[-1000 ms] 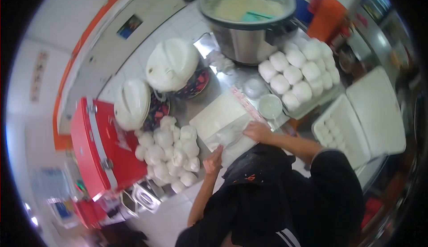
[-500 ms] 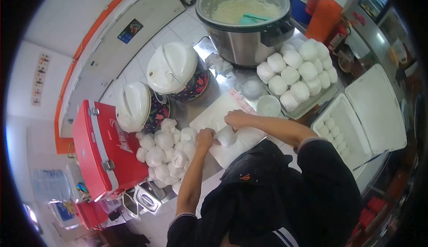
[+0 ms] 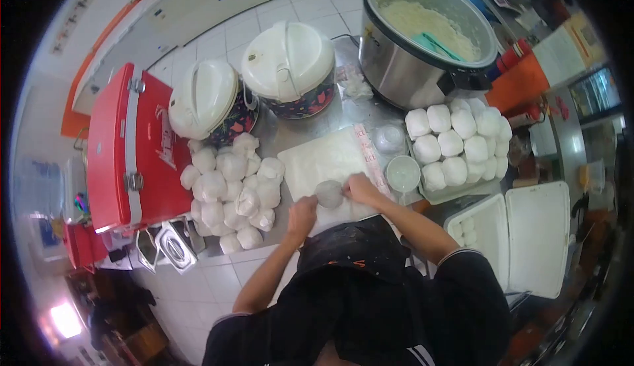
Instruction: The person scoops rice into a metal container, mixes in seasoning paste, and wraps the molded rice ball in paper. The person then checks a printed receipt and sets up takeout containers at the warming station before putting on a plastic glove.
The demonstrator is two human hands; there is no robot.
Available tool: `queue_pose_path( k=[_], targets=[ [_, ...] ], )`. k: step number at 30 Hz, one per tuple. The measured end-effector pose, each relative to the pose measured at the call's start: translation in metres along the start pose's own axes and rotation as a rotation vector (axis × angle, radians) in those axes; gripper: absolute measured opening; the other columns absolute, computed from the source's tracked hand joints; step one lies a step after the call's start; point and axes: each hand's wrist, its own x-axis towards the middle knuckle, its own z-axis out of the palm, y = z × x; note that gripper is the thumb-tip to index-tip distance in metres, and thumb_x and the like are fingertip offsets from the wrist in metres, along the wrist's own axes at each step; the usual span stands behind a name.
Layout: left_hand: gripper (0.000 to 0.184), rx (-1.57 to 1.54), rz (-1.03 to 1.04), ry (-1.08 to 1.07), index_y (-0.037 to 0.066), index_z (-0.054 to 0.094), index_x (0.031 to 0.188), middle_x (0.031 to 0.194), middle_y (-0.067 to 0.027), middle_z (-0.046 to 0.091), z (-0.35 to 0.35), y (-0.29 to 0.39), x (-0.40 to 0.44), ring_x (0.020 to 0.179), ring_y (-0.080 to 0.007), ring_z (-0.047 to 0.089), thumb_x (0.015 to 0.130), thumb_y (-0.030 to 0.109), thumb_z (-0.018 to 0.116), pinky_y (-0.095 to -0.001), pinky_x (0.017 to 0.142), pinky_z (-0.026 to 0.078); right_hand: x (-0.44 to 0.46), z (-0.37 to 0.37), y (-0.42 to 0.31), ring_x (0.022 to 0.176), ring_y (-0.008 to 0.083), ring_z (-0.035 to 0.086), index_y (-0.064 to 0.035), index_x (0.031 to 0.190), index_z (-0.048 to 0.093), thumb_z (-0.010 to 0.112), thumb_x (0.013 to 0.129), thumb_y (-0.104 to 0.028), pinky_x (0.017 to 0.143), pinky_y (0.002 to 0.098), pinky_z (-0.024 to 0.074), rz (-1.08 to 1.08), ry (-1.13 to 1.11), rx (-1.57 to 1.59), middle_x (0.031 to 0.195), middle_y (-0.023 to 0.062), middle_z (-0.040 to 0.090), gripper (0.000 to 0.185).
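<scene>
A round white rice ball (image 3: 329, 194) lies at the near edge of a stack of thin plastic sheets (image 3: 310, 154) on the metal table, a sheet seemingly over it. My left hand (image 3: 302, 216) is at its left side, with fingers closed as in a pinch on the sheet's edge. At the ball's right side, my right hand (image 3: 360, 187) is closed in the same manner. The fingertips are small and partly hidden. To the left sits a heap of wrapped rice balls (image 3: 224, 191). Right of the stack stand a small bowl (image 3: 403, 173) and a clear container (image 3: 388, 139).
A large rice cooker (image 3: 403, 69) holds rice and a green paddle (image 3: 436, 45). Two flowered rice pots (image 3: 288, 62) (image 3: 208, 102) stand behind the heap. More balls (image 3: 451, 143) are stacked on a right-hand tray (image 3: 456, 191). A red cooler (image 3: 142, 148) and an open white cooler (image 3: 495, 227) flank the table.
The head view has turned and shifted. Both hands stay beside the ball, still closed, and the ball now looks greyer, as if under a sheet.
</scene>
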Motion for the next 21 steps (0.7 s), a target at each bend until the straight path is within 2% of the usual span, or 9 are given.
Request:
queue_pose_path(
  k=[2, 6, 9, 11, 12, 14, 17, 19, 21],
  targets=[
    [0.029, -0.195, -0.258, -0.395, 0.005, 0.069, 0.108, 0.099, -0.0149, 0.072, -0.016, -0.013, 0.034, 0.083, -0.0332, 0.071, 0.080, 0.015, 0.074, -0.0434, 0.078, 0.056, 0.027, -0.036, -0.011, 0.091, 0.0387, 0.066, -0.0034, 0.092, 0.071, 0.071, 0.078, -0.010, 0.085, 0.0458, 0.0531, 0.414, -0.380, 0.364, 0.090, 0.0225, 0.067, 0.016],
    [0.036, -0.315, -0.327, -0.430, 0.006, 0.068, 0.106, 0.102, -0.0174, 0.071, -0.021, -0.026, 0.066, 0.088, -0.0337, 0.070, 0.075, 0.020, 0.079, -0.0435, 0.083, 0.055, 0.054, -0.019, -0.022, 0.093, 0.0385, 0.066, -0.0064, 0.095, 0.073, 0.074, 0.072, -0.008, 0.086, 0.0481, 0.0523, 0.257, -0.029, -0.014, 0.095, 0.0201, 0.066, 0.023],
    [0.033, -0.288, 0.027, -0.372, 0.004, 0.063, 0.098, 0.094, -0.0159, 0.070, -0.010, -0.030, 0.065, 0.089, -0.0335, 0.067, 0.072, 0.016, 0.078, -0.0436, 0.078, 0.052, 0.046, -0.018, -0.022, 0.107, 0.0398, 0.061, -0.0062, 0.113, 0.066, 0.074, 0.072, -0.005, 0.089, 0.0464, 0.0510, -0.310, -0.103, 0.092, 0.116, 0.0190, 0.062, 0.041],
    [0.030, -0.486, 0.072, -0.461, 0.000, 0.058, 0.098, 0.084, -0.0139, 0.063, -0.031, -0.026, 0.055, 0.079, -0.0293, 0.062, 0.074, 0.008, 0.073, -0.0440, 0.073, 0.049, 0.034, -0.027, -0.015, 0.105, 0.0360, 0.061, -0.0076, 0.124, 0.059, 0.072, 0.071, -0.003, 0.088, 0.0449, 0.0507, -0.157, -0.381, 0.495, 0.114, 0.0163, 0.063, 0.055],
    [0.030, -0.694, -0.115, -0.520, 0.000, 0.056, 0.104, 0.085, -0.0093, 0.062, -0.046, -0.022, 0.040, 0.079, -0.0216, 0.060, 0.078, 0.004, 0.070, -0.0384, 0.072, 0.050, 0.029, -0.011, -0.003, 0.109, 0.0282, 0.059, -0.0083, 0.131, 0.052, 0.054, 0.066, 0.007, 0.093, 0.0371, 0.0475, -0.140, -0.489, 0.519, 0.111, 0.0142, 0.064, 0.067],
    [0.041, -1.162, -0.390, -0.523, 0.005, 0.050, 0.115, 0.100, -0.0044, 0.061, -0.082, 0.005, 0.021, 0.092, -0.0182, 0.063, 0.082, -0.002, 0.072, -0.0344, 0.080, 0.054, -0.002, -0.055, -0.030, 0.102, 0.0213, 0.059, -0.0040, 0.137, 0.050, 0.056, 0.069, 0.005, 0.088, 0.0365, 0.0509, 0.066, -0.625, 1.034, 0.112, 0.0098, 0.061, 0.069],
    [0.052, -1.392, -0.437, -0.273, 0.005, 0.048, 0.122, 0.116, -0.0111, 0.060, -0.056, -0.011, -0.004, 0.103, -0.0243, 0.063, 0.077, 0.010, 0.074, -0.0398, 0.094, 0.053, -0.025, -0.055, -0.056, 0.111, 0.0229, 0.059, -0.0036, 0.138, 0.049, 0.066, 0.081, 0.006, 0.088, 0.0370, 0.0565, 0.136, -0.581, 1.553, 0.117, 0.0099, 0.062, 0.061],
    [0.060, -1.463, -0.439, -0.267, 0.005, 0.046, 0.130, 0.117, -0.0137, 0.060, -0.040, 0.008, 0.002, 0.101, -0.0263, 0.065, 0.078, 0.018, 0.074, -0.0425, 0.082, 0.058, -0.048, -0.098, -0.086, 0.097, 0.0199, 0.064, -0.0011, 0.124, 0.054, 0.067, 0.080, 0.009, 0.080, 0.0338, 0.0566, 0.106, -0.529, 1.647, 0.108, 0.0099, 0.065, 0.046],
    [0.054, -1.486, -0.505, -0.322, 0.001, 0.047, 0.136, 0.124, -0.0164, 0.061, -0.038, 0.025, 0.007, 0.108, -0.0286, 0.063, 0.089, 0.020, 0.067, -0.0403, 0.092, 0.053, -0.040, -0.066, -0.067, 0.094, 0.0193, 0.065, -0.0013, 0.121, 0.056, 0.066, 0.079, 0.009, 0.077, 0.0355, 0.0560, 0.050, -0.387, 1.540, 0.104, 0.0090, 0.066, 0.045]
  ],
)
